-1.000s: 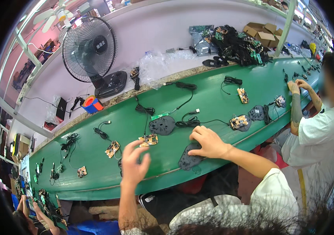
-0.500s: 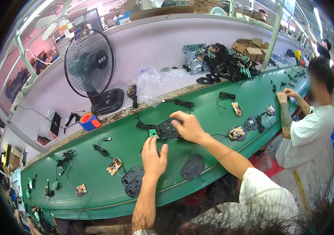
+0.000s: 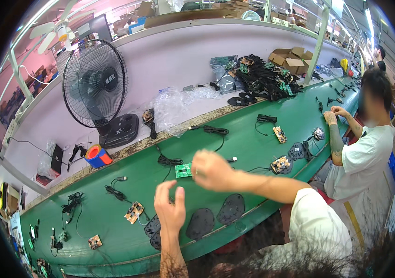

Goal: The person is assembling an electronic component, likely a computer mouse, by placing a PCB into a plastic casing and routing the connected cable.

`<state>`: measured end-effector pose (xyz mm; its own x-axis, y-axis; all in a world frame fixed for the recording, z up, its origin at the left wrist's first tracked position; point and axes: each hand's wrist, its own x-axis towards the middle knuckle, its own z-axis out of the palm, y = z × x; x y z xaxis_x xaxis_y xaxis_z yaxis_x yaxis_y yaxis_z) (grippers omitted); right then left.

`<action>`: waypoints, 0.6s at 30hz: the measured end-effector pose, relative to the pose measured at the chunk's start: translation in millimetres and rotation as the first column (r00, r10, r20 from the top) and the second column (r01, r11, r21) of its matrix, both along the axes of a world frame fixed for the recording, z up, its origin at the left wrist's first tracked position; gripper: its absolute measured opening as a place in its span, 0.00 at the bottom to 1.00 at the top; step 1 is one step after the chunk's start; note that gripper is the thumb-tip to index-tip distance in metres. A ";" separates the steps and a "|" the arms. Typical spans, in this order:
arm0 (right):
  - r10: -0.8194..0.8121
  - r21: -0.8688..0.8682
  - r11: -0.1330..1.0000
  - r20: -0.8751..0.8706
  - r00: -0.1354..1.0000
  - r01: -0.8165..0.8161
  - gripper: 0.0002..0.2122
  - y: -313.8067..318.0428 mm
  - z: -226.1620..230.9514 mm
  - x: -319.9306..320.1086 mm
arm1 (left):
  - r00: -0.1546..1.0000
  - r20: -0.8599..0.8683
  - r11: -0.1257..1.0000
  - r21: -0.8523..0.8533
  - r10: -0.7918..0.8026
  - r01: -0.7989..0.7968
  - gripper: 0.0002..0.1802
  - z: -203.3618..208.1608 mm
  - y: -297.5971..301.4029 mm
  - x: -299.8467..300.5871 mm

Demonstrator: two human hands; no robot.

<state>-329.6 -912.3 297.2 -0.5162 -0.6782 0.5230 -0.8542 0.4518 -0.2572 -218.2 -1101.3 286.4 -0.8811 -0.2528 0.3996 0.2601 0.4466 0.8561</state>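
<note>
A green circuit board (image 3: 183,170) lies on the green work surface, joined to a black coiled cable (image 3: 169,161). My right hand (image 3: 212,170) is at the board's right edge, its fingers curled down and smeared by motion; whether they grip the board cannot be told. Nearer to me, my left hand (image 3: 170,207) is raised with thumb and fingers apart, holding nothing. Right of my left wrist lies a dark rounded plate (image 3: 200,224). A similar plate (image 3: 231,208) sits just beyond it to the right. My left hand partly hides more dark plates (image 3: 152,227).
Brown circuit boards (image 3: 134,212) with cables lie spread along the green surface (image 3: 128,241). A black fan (image 3: 114,129) and a red-blue tape roll (image 3: 98,155) stand at the back left. Tangled cables and boards (image 3: 267,78) are heaped behind. A co-worker (image 3: 369,134) works at the right.
The dark plate that my right hand held now lies near the front edge, released. My right hand has come to the green board; my left hand has drawn slightly nearer to me.
</note>
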 end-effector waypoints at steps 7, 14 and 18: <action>-0.629 0.254 0.776 0.238 0.740 0.577 0.13 41.5 -25.9 -269.9 | 0.859 0.473 0.728 -0.516 -0.196 0.451 0.31 5.3 33.9 26.3; -0.675 0.413 0.684 0.046 0.736 0.601 0.10 29.4 -58.6 -344.7 | 0.775 0.547 0.720 -0.393 -0.316 0.571 0.32 -7.9 12.7 22.7; -0.721 0.311 0.676 0.095 0.686 0.668 0.08 49.5 -67.8 -366.6 | 0.768 0.539 0.734 -0.354 -0.347 0.580 0.34 4.4 16.0 25.3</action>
